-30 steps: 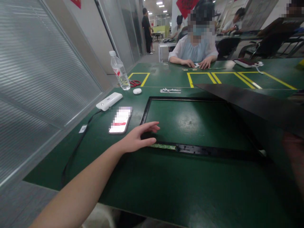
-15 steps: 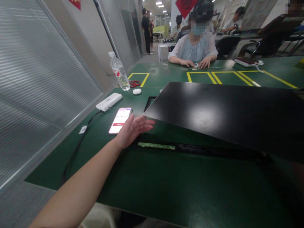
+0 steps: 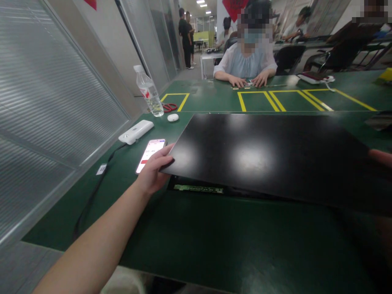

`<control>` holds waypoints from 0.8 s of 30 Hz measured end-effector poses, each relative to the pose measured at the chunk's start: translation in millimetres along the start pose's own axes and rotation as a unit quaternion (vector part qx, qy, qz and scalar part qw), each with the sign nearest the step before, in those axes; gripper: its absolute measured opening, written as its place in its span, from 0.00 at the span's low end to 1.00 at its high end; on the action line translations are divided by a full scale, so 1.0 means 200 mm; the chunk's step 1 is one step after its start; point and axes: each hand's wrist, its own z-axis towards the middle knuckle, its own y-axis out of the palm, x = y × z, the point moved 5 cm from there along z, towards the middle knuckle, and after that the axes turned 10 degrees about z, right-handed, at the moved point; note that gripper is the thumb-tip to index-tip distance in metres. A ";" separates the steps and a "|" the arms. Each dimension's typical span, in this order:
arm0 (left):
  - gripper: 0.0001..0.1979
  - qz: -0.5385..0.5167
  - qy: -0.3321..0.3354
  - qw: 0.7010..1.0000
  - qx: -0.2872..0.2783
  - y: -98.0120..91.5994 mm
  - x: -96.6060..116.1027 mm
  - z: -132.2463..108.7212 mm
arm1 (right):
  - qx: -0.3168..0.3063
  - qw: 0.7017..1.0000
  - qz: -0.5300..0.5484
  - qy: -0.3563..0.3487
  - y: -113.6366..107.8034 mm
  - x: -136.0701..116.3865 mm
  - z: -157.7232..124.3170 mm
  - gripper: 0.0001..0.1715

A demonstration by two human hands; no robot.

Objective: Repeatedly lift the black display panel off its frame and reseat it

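Note:
A large glossy black panel, which looks like a flat display screen, is held tilted above the green table. My left hand grips its left edge, thumb on top and the other fingers underneath. At the right border my right hand shows only in part, a finger or thumb lying over the panel's right edge. Beneath the panel lies a black frame, mostly covered. A green circuit strip shows along its near side.
Left of the panel lie a lit phone, a white power bank with a black strap, a small white case, red scissors and a water bottle. Across the table sits a person with both hands on the tabletop.
The panel has come left and levelled out over the frame, hiding more of it. My left hand has gone from open beside the panel's corner to gripping its edge. My right hand has come into view.

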 end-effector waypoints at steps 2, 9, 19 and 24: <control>0.23 -0.006 0.009 0.999 0.030 -0.03 0.03 0.00 | 0.067 0.996 -0.016 0.053 0.07 -0.02 -0.05 0.26; 0.24 -0.048 0.023 0.992 0.110 -0.12 0.10 -0.02 | 0.007 0.994 -0.014 0.105 0.35 0.00 -0.17 0.16; 0.18 -0.028 0.067 0.990 0.124 -0.11 0.13 -0.03 | 0.004 0.998 0.061 0.034 0.34 -0.04 -0.12 0.26; 0.19 -0.010 0.067 0.991 0.118 -0.10 0.12 -0.03 | -0.007 1.000 0.028 0.006 0.35 -0.04 -0.14 0.28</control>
